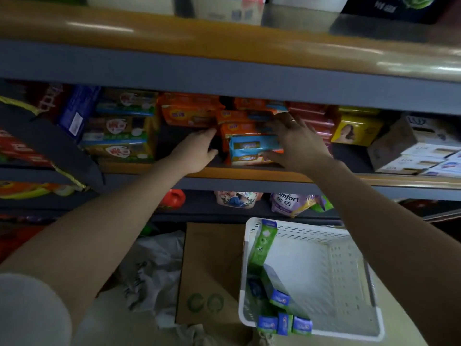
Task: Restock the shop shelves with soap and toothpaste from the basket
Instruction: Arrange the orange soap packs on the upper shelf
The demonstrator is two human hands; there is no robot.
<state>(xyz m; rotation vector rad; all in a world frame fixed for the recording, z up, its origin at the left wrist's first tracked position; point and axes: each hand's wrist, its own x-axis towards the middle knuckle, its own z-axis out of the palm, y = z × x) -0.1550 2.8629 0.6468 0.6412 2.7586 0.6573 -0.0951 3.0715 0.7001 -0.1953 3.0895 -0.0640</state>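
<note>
Both my hands reach into the middle shelf (249, 174). My right hand (296, 143) lies spread over the right side of a stack of orange and blue soap packs (249, 148), thumb under the lowest blue pack. My left hand (199, 151) rests flat against the stack's left side, fingers pointing into a dark gap. Below, a white perforated basket (324, 270) holds several green-and-blue toothpaste boxes (264, 248) along its left wall and front edge.
Green soap multipacks (119, 128) fill the shelf to the left, yellow packs (354, 128) and white soap cartons (419, 148) to the right. A cardboard box (212, 270) sits left of the basket. Refill pouches (289, 201) stand on the lower shelf.
</note>
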